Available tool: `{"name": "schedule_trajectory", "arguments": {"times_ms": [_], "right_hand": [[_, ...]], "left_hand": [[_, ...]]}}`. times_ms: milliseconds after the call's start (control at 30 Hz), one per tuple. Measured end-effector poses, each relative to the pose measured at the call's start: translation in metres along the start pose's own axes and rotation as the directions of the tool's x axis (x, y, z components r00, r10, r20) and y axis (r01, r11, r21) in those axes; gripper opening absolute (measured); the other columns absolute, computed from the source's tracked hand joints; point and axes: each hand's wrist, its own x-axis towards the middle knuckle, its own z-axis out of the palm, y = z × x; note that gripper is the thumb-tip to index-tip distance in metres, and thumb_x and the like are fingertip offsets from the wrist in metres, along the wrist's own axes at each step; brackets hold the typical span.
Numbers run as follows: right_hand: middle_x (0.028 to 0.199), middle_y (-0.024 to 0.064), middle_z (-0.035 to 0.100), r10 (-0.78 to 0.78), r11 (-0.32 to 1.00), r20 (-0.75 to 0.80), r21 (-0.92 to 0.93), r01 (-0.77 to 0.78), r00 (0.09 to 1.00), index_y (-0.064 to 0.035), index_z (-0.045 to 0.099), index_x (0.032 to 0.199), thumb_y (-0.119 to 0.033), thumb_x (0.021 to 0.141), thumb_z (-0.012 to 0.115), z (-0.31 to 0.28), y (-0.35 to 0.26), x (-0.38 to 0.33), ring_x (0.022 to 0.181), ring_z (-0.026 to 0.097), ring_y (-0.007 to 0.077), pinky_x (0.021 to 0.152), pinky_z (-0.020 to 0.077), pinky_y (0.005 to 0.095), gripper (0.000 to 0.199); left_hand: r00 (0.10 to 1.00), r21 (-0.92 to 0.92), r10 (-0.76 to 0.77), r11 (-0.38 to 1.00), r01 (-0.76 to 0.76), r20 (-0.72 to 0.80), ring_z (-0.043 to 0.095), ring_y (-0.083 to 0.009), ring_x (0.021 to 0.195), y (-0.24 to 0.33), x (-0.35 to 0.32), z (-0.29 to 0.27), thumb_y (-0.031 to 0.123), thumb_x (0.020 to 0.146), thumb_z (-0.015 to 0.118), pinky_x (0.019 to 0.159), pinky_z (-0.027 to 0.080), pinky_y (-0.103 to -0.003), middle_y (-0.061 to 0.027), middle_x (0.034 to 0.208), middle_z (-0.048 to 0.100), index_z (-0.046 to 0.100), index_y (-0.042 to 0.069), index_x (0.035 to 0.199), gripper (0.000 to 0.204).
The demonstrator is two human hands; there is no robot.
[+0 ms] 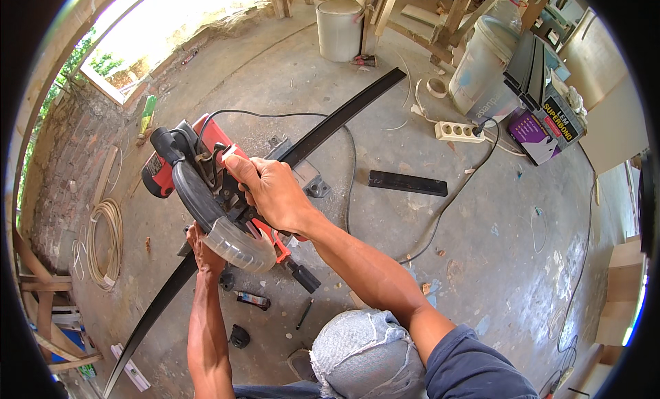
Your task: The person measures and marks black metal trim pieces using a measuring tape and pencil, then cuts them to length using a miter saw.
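A red and black miter saw (pixel 189 182) with a clear blade guard (pixel 240 244) stands on the concrete floor before me. My right hand (pixel 275 196) is closed around its handle. Across the saw's base lies a long black strip (pixel 350 117), running from the lower left to the upper right. Beside the guard, my left hand (pixel 207 254) grips the strip near the base; the guard and saw partly hide its fingers. A short black offcut (pixel 407 183) rests on the floor to the right. The blade and its contact with the strip are hidden.
A white power strip (pixel 459 131) feeds a black cable across the floor. A white bucket (pixel 339 31), a tape roll (pixel 436 87) and a purple-black box (pixel 546 134) stand farther back. Coiled pale cable (pixel 104 244) lies left. Near my knee (pixel 368 354) are a small can (pixel 253 300) and a pencil-like stick (pixel 305 313).
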Motion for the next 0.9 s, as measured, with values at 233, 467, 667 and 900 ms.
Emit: {"name": "schedule_trajectory", "arguments": {"times_ms": [233, 467, 667, 900], "right_hand": [[0.068, 0.0212, 0.065, 0.016, 1.0, 0.005, 0.018, -0.016, 1.0, 0.0106, 0.064, 0.092, -0.067, 0.099, 0.044, -0.001, -0.003, -0.002, 0.07, 0.067, 0.0352, 0.072, 0.051, 0.0452, 0.08], [0.068, 0.0214, 0.064, 0.002, 1.0, -0.004, 0.019, -0.002, 1.0, 0.0105, 0.064, 0.092, -0.066, 0.099, 0.045, -0.002, -0.001, -0.002, 0.069, 0.067, 0.0345, 0.072, 0.0506, 0.0448, 0.079], [0.062, 0.0012, 0.052, -0.028, 0.999, -0.054, 0.02, 0.029, 0.998, -0.0033, 0.057, 0.08, -0.06, 0.102, 0.047, 0.0, 0.006, -0.001, 0.055, 0.047, 0.0083, 0.051, 0.0405, 0.029, 0.062], [0.069, 0.0226, 0.063, 0.011, 1.0, -0.006, 0.028, -0.011, 1.0, 0.0103, 0.064, 0.095, -0.067, 0.099, 0.045, -0.001, 0.002, -0.003, 0.07, 0.066, 0.0353, 0.072, 0.05, 0.0456, 0.08]], "left_hand": [[1.0, -0.016, -0.014, 1.0, 0.015, 0.026, 0.051, -0.0353, 0.122, -0.01, -0.002, 0.008, 0.029, 0.074, 0.08, 0.117, 0.022, -0.057, -0.0094, 0.115, 0.068, 0.067, 0.006, 0.116, 0.049], [1.0, -0.01, 0.007, 1.0, -0.007, -0.007, 0.047, -0.036, 0.126, -0.013, -0.003, 0.013, 0.031, 0.074, 0.08, 0.119, 0.017, -0.057, -0.0096, 0.118, 0.067, 0.066, 0.006, 0.118, 0.053], [0.999, 0.053, 0.031, 0.998, -0.032, 0.016, 0.046, -0.0367, 0.126, -0.018, -0.003, 0.018, 0.034, 0.073, 0.08, 0.12, 0.014, -0.059, -0.0099, 0.119, 0.066, 0.065, 0.006, 0.119, 0.056], [0.999, 0.064, 0.043, 0.997, -0.042, -0.015, 0.048, -0.0368, 0.124, -0.021, -0.006, 0.015, 0.033, 0.076, 0.077, 0.12, 0.015, -0.059, -0.01, 0.116, 0.068, 0.067, 0.006, 0.117, 0.05]]}}
